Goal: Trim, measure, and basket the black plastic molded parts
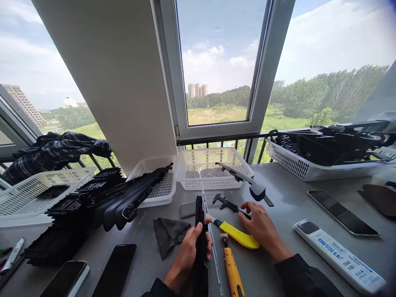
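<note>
We see our left hand point(192, 247) closed around a long black plastic strip point(200, 243) that stands lengthwise before us on the desk point(287, 202). Our right hand point(261, 227) lies flat with its fingers spread, fingertips touching the black caliper point(230, 204), just above a yellow utility knife point(238, 235). A steel ruler point(213, 247) runs between the strip and a yellow-handled screwdriver point(232, 270). The desk is smooth grey and stands against tall windows with sky and trees beyond. White mesh baskets point(213, 167) line its far edge, some holding glossy black moulded parts point(123, 196). A dark cloth point(170, 233) lies crumpled left of the strip.
</note>
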Available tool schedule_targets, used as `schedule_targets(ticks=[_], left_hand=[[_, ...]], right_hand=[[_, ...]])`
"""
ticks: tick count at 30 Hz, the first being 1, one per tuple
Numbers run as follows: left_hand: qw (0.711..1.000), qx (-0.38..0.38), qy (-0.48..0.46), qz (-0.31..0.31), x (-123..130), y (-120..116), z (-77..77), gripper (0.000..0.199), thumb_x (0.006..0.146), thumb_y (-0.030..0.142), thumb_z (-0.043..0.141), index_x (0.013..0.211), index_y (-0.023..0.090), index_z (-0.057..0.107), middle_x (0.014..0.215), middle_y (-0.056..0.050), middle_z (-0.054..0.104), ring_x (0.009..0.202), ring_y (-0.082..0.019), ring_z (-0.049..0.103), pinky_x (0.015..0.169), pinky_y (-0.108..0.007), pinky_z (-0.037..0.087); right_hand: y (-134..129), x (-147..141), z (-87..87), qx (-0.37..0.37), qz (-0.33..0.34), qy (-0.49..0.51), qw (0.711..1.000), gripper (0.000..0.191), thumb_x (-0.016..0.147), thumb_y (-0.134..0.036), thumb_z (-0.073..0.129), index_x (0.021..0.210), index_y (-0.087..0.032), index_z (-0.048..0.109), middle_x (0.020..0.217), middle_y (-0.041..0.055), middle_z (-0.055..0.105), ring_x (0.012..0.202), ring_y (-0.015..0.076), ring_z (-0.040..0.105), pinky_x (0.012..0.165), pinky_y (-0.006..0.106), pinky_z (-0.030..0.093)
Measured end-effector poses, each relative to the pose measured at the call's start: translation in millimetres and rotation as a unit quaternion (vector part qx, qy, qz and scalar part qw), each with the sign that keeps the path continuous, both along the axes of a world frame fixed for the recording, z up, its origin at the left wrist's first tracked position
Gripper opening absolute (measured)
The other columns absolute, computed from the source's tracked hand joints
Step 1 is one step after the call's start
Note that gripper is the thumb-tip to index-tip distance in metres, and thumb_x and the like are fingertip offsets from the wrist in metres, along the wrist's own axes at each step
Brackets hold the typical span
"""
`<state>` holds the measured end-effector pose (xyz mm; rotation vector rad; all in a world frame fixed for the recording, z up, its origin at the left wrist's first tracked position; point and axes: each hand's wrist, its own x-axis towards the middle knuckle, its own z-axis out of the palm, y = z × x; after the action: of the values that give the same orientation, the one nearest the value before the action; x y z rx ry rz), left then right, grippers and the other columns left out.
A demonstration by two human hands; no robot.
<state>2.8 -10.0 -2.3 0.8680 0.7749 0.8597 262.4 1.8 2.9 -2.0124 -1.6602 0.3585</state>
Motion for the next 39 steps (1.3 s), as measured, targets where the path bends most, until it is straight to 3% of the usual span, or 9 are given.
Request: schedule_targets(ticks=[3, 5, 9, 17, 22, 27, 31, 35, 39], left_hand=[[1.0, 0.0, 0.005, 0.005, -0.2, 1.1, -3.2, 0.082, 0.08, 0.08, 0.067, 0.13, 0.015, 0.063, 0.061, 0.002, 0.062, 0.044, -0.014, 0.051, 0.047, -0.026, 0.039], [1.0, 0.002, 0.005, 0.009, -0.5, 2.0, -4.4, 0.08, 0.081, 0.079, 0.067, 0.13, 0.015, 0.063, 0.061, 0.002, 0.062, 0.044, -0.014, 0.052, 0.048, -0.027, 0.04], [1.0, 0.006, 0.006, 0.014, -1.0, 3.0, -2.5, 0.082, 0.08, 0.079, 0.068, 0.129, 0.014, 0.061, 0.06, 0.003, 0.061, 0.044, -0.014, 0.053, 0.048, -0.027, 0.039], [0.999, 0.015, 0.024, 0.016, 0.0, 0.3, 5.2, 0.077, 0.078, 0.063, 0.075, 0.131, 0.011, 0.054, 0.06, 0.006, 0.06, 0.043, -0.012, 0.049, 0.047, -0.026, 0.039], [0.999, 0.01, 0.049, -0.01, 0.5, -0.9, 7.9, 0.069, 0.079, 0.061, 0.072, 0.124, 0.012, 0.054, 0.06, 0.005, 0.06, 0.042, -0.012, 0.047, 0.045, -0.026, 0.037], [0.997, 0.016, 0.062, -0.039, -1.0, -2.2, 6.8, 0.073, 0.079, 0.059, 0.07, 0.13, 0.01, 0.052, 0.061, 0.005, 0.061, 0.041, -0.011, 0.047, 0.044, -0.025, 0.036], [0.997, 0.017, 0.07, -0.042, -1.8, -1.9, 4.2, 0.075, 0.08, 0.06, 0.068, 0.133, 0.009, 0.052, 0.061, 0.005, 0.061, 0.041, -0.011, 0.047, 0.044, -0.026, 0.037], [0.995, 0.019, 0.074, -0.061, -1.7, -4.2, 3.6, 0.078, 0.081, 0.058, 0.068, 0.139, 0.008, 0.051, 0.061, 0.004, 0.062, 0.041, -0.012, 0.048, 0.045, -0.026, 0.037], [0.993, 0.001, 0.072, -0.098, -0.9, -8.0, 3.5, 0.083, 0.082, 0.055, 0.069, 0.146, 0.005, 0.047, 0.063, 0.003, 0.063, 0.043, -0.012, 0.049, 0.045, -0.026, 0.037]], right_hand=[[-11.0, -15.2, 15.8, -0.011, 0.115, 0.039, 0.993, 0.028, 0.092, -0.045, 0.06, 0.105, -0.023, 0.071, 0.108, 0.0102, 0.072, 0.107, 0.0303, 0.064, 0.091, 0.04, 0.052], [-17.0, -24.4, 19.9, -0.038, 0.178, 0.049, 0.982, 0.027, 0.087, -0.039, 0.066, 0.108, -0.023, 0.071, 0.103, 0.0082, 0.073, 0.104, 0.0299, 0.065, 0.092, 0.04, 0.051], [-20.4, -32.4, 13.1, -0.048, 0.213, 0.055, 0.974, 0.032, 0.083, -0.026, 0.063, 0.114, -0.022, 0.071, 0.112, 0.0094, 0.073, 0.108, 0.0296, 0.067, 0.096, 0.04, 0.05], [-19.1, -29.7, 23.2, 0.019, 0.186, 0.166, 0.968, 0.037, 0.1, -0.041, 0.047, 0.119, -0.022, 0.073, 0.117, 0.0101, 0.074, 0.106, 0.027, 0.068, 0.092, 0.037, 0.051], [-23.1, -32.7, 31.8, -0.006, 0.245, 0.231, 0.942, 0.041, 0.101, -0.041, 0.042, 0.103, -0.02, 0.077, 0.081, 0.0035, 0.069, 0.073, 0.02, 0.062, 0.068, 0.03, 0.047], [-27.5, -35.9, 37.2, 0.006, 0.273, 0.175, 0.946, 0.032, 0.096, -0.032, 0.047, 0.09, -0.021, 0.077, 0.086, 0.0045, 0.075, 0.083, 0.0223, 0.067, 0.077, 0.032, 0.045], [-28.0, -36.1, 36.5, 0.008, 0.265, 0.14, 0.954, 0.033, 0.097, -0.033, 0.047, 0.085, -0.021, 0.075, 0.082, 0.004, 0.074, 0.078, 0.0221, 0.066, 0.074, 0.032, 0.045], [-23.5, -33.5, 27.8, 0.042, 0.24, 0.157, 0.957, 0.038, 0.102, -0.04, 0.045, 0.101, -0.023, 0.079, 0.097, 0.0063, 0.079, 0.09, 0.0249, 0.072, 0.081, 0.033, 0.051], [-18.3, -28.0, 20.4, 0.084, 0.166, 0.172, 0.967, 0.044, 0.102, -0.047, 0.044, 0.111, -0.022, 0.079, 0.11, 0.0111, 0.08, 0.102, 0.0292, 0.074, 0.088, 0.038, 0.054]])
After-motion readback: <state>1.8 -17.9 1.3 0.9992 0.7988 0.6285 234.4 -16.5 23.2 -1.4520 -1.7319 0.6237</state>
